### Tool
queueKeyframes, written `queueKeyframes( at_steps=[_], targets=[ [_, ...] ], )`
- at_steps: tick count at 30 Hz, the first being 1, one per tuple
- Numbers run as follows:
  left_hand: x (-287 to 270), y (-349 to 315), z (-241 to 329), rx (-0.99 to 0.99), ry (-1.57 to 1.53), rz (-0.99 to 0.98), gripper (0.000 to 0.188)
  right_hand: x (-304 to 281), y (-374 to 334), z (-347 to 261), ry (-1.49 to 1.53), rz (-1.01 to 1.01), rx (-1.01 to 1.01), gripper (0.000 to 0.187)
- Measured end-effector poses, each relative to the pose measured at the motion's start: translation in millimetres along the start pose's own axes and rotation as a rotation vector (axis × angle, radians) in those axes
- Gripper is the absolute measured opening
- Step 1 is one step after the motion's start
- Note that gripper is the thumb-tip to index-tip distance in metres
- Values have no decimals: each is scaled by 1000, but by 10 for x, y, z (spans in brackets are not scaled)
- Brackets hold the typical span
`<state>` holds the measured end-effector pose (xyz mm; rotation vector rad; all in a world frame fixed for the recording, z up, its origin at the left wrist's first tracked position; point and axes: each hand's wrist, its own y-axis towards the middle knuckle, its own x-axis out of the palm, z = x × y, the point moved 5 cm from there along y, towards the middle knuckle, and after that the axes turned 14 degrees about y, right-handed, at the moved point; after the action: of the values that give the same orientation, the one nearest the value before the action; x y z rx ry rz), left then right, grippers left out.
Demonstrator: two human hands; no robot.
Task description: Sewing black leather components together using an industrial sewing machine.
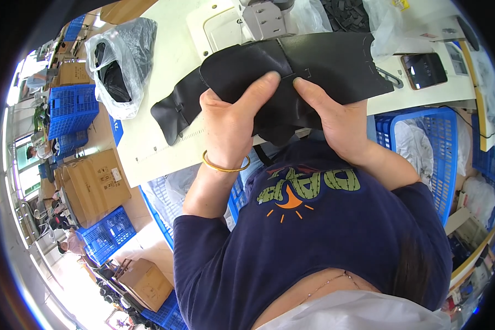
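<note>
Both hands hold up a stitched black leather-like piece (335,60) over the near edge of a pale sewing table (165,159). My left hand (234,118), with a gold bangle on its wrist, grips the middle portion, thumb pressed on top. My right hand (335,113) grips just beside it, its thumb close to the left thumb near a seam. The fingers of both hands are mostly hidden beneath the material. One narrow end of the piece droops to the left, and a broad flat end reaches right. Behind it stands a grey sewing machine head (263,21).
A clear plastic bag with black pieces (118,71) lies at the table's left. Small black parts (344,15) sit at the back. A phone (424,70) and scissors handle (390,77) are on the right. A blue crate (445,148) stands below the table; cartons (93,184) are at left.
</note>
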<state>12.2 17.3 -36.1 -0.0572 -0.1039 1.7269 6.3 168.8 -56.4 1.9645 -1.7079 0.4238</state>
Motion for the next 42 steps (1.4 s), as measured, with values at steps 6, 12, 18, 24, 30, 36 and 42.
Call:
queueKeyframes(
  at_steps=[6,12,18,24,30,36,42],
  targets=[
    [52,2,-32,-250,-350,-64,19,-24,18,15,30,30,-36,16],
    [77,0,-7,-31,21,-116,20,-24,13,7,32,13,-65,15],
    [71,6,-7,-26,12,-80,17,-38,10,12,-11,0,-90,13],
    [65,31,53,-12,-23,-85,17,-26,28,3,-69,-29,-148,14],
    [-21,146,195,-3,-4,-108,17,-161,169,-113,45,143,17,18],
    [-66,336,380,20,-5,-106,19,40,396,-292,34,114,-118,14],
    [-135,659,476,20,-43,-154,21,157,763,-342,70,100,-124,17]
  ],
)
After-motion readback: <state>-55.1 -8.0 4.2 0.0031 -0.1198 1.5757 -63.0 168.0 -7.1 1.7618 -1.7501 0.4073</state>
